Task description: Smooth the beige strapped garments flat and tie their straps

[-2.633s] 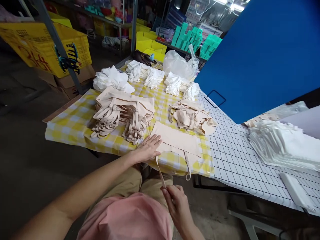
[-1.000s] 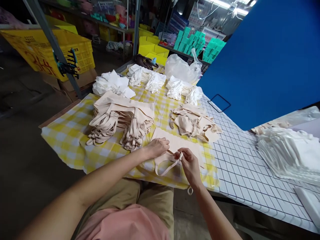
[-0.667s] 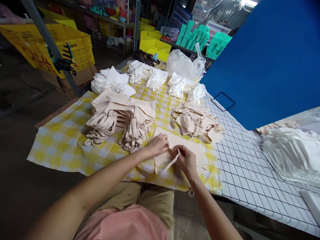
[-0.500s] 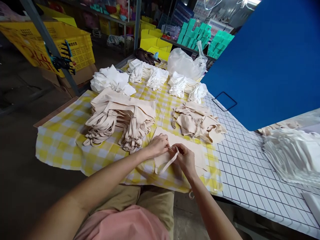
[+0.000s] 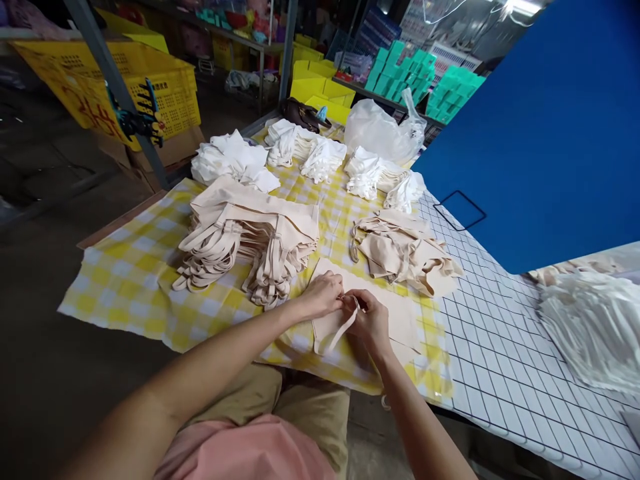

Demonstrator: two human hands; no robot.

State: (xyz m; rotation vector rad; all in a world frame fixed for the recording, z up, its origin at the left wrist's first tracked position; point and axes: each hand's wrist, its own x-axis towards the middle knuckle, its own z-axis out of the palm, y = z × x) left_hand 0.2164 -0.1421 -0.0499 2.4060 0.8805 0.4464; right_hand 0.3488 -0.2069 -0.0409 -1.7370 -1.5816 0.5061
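A flat beige garment (image 5: 400,319) lies on the yellow checked cloth (image 5: 135,267) at the table's near edge. Its thin beige strap (image 5: 335,332) loops back toward me. My left hand (image 5: 325,295) and my right hand (image 5: 369,319) meet over the garment, both pinching the strap's upper end between fingertips. A tall stack of beige garments (image 5: 250,237) with dangling straps sits just left of my left hand. A looser heap of beige garments (image 5: 405,250) lies just beyond my right hand.
White garment piles (image 5: 233,160) and a clear plastic bag (image 5: 380,132) line the cloth's far side. A blue board (image 5: 545,127) leans at the right above the white grid tabletop (image 5: 500,360). White stacked pieces (image 5: 595,327) sit far right. Yellow crates (image 5: 150,87) stand on the left.
My right hand brought the strap up from below the table edge onto the garment. Both hands now pinch its end close together. The view shifted slightly.
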